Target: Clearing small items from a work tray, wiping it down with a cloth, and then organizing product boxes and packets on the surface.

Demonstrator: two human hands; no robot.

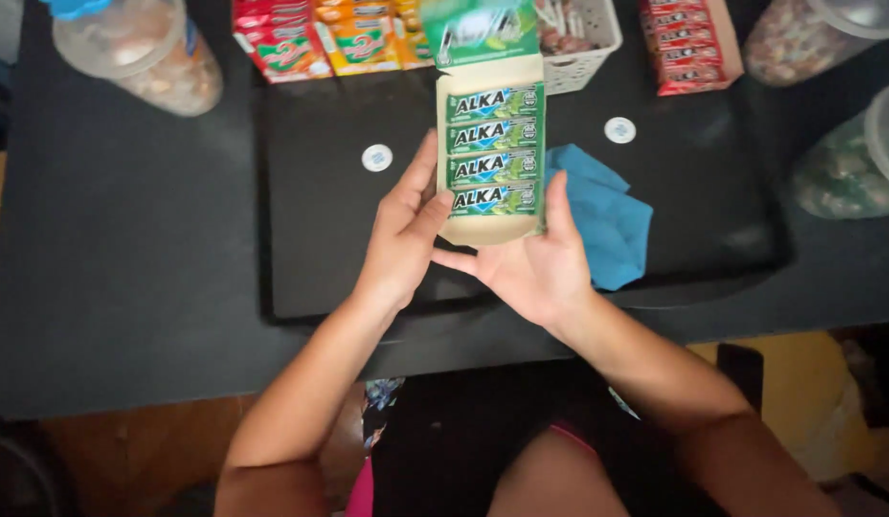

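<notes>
Looking down from the head view, you hold an open box (490, 158) of green candy packs between both hands, above a black tray (320, 211) on the dark bench (128, 239). Your left hand (406, 235) lies along the box's left edge, fingers stretched out and the thumb pressed on the lower left corner, so it is partly closed on the cardboard. Your right hand (532, 263) is turned palm up under the bottom right corner, fingers curled up the right side and the thumb pointing left beneath the box. The lid flap stands open at the far end, and four green packs lie stacked in a row inside.

Just right of the box, a blue cloth (607, 225) lies on the tray, partly behind your right hand. Two small white round caps (376, 158) sit on the tray, one either side of the box. Red and orange packs (320, 38), a white basket (583, 43) and clear jars (147, 57) line the far edge of the bench.
</notes>
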